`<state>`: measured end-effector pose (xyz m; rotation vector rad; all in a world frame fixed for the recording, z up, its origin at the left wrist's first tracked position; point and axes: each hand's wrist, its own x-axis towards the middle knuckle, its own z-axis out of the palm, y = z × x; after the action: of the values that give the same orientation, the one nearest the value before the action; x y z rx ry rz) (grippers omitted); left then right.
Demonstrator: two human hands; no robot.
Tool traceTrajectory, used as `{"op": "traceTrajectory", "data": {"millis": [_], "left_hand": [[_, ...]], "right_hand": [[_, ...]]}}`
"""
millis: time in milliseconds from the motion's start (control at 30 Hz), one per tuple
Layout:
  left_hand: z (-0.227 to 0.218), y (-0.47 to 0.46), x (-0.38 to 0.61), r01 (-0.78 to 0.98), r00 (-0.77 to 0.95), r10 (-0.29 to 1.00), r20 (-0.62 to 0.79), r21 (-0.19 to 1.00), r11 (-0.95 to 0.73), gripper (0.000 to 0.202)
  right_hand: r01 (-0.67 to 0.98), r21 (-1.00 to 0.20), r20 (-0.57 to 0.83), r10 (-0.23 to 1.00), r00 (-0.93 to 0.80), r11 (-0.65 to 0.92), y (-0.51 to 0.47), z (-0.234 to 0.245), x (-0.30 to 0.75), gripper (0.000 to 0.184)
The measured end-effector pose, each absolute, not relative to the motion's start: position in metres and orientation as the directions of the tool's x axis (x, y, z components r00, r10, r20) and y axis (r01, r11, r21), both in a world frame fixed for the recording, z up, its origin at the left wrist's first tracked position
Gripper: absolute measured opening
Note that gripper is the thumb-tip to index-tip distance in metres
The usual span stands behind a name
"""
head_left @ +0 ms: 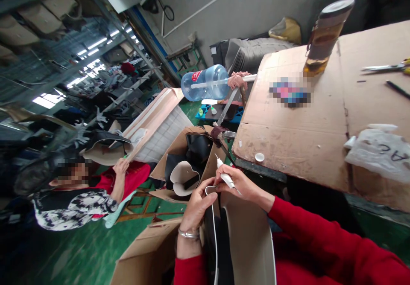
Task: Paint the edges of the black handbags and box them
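Note:
My right hand point(238, 182) is closed round a small white applicator bottle point(224, 174), its tip pointing up and to the left. My left hand point(199, 204) pinches the top edge of a beige and black shoe-upper piece point(246, 238) that stands on my lap. The two hands meet at that top edge. A silver bracelet point(188, 234) sits on my left wrist. Both sleeves are red.
A cardboard-covered table point(320, 118) on the right carries a jar point(325, 35), scissors point(386, 67), a white cap point(259, 157) and a plastic bag point(379, 150). Open cartons point(188, 157) of cut pieces stand ahead. A seated person point(80, 195) works at the left. A water bottle point(205, 82) lies beyond.

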<state>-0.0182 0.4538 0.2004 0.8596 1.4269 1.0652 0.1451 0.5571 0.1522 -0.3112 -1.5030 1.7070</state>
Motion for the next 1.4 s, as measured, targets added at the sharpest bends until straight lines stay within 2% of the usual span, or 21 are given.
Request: {"op": "traceTrajectory", "data": {"millis": [167, 267, 400, 567, 667, 833, 967, 1067, 1167, 1267, 1400], "left_hand": [[0.192, 0.449, -0.003, 0.028, -0.262, 0.891, -0.370, 0.920, 0.390, 0.051], [0.186, 0.446, 0.004, 0.066, -0.330, 0.874, -0.358, 0.914, 0.399, 0.039], [0.182, 0.444, 0.007, 0.183, -0.396, 0.869, -0.296, 0.902, 0.391, 0.033], [0.186, 0.448, 0.015, 0.257, -0.427, 0.872, -0.240, 0.892, 0.372, 0.029], [0.187, 0.451, 0.024, 0.247, -0.432, 0.871, -0.233, 0.899, 0.362, 0.028], [0.184, 0.456, 0.040, 0.372, -0.466, 0.871, -0.158, 0.858, 0.355, 0.024], [0.191, 0.465, 0.046, 0.453, -0.441, 0.887, -0.139, 0.818, 0.353, 0.021], [0.197, 0.479, 0.050, 0.423, -0.384, 0.902, -0.198, 0.830, 0.363, 0.020], [0.196, 0.496, 0.060, 0.347, -0.332, 0.906, -0.261, 0.860, 0.375, 0.022], [0.188, 0.511, 0.074, 0.225, -0.292, 0.893, -0.343, 0.883, 0.412, 0.023], [0.175, 0.523, 0.086, 0.100, -0.264, 0.873, -0.411, 0.888, 0.448, 0.024]], "right_hand": [[-0.369, -0.920, 0.348, 0.717, -0.605, 0.135, 0.554, 0.155, 0.149, 0.015], [-0.344, -0.926, 0.347, 0.714, -0.608, 0.157, 0.553, 0.152, 0.150, 0.016], [-0.333, -0.923, 0.371, 0.686, -0.625, 0.195, 0.551, 0.150, 0.152, 0.018], [-0.302, -0.849, 0.524, 0.620, -0.583, 0.433, 0.556, 0.163, 0.169, 0.005], [-0.305, -0.812, 0.580, 0.632, -0.514, 0.498, 0.565, 0.174, 0.193, 0.013], [-0.283, -0.890, 0.449, 0.794, -0.410, 0.357, 0.575, 0.172, 0.243, 0.041], [-0.206, -0.892, 0.443, 0.869, -0.222, 0.402, 0.582, 0.158, 0.277, 0.041], [-0.081, -0.905, 0.425, 0.899, -0.104, 0.418, 0.586, 0.153, 0.292, 0.031], [0.003, -0.946, 0.325, 0.946, -0.017, 0.325, 0.589, 0.152, 0.298, 0.023], [0.026, -0.964, 0.265, 0.964, -0.029, 0.265, 0.594, 0.151, 0.297, 0.022], [0.036, -0.965, 0.255, 0.964, -0.078, 0.258, 0.598, 0.152, 0.296, 0.025]]}}
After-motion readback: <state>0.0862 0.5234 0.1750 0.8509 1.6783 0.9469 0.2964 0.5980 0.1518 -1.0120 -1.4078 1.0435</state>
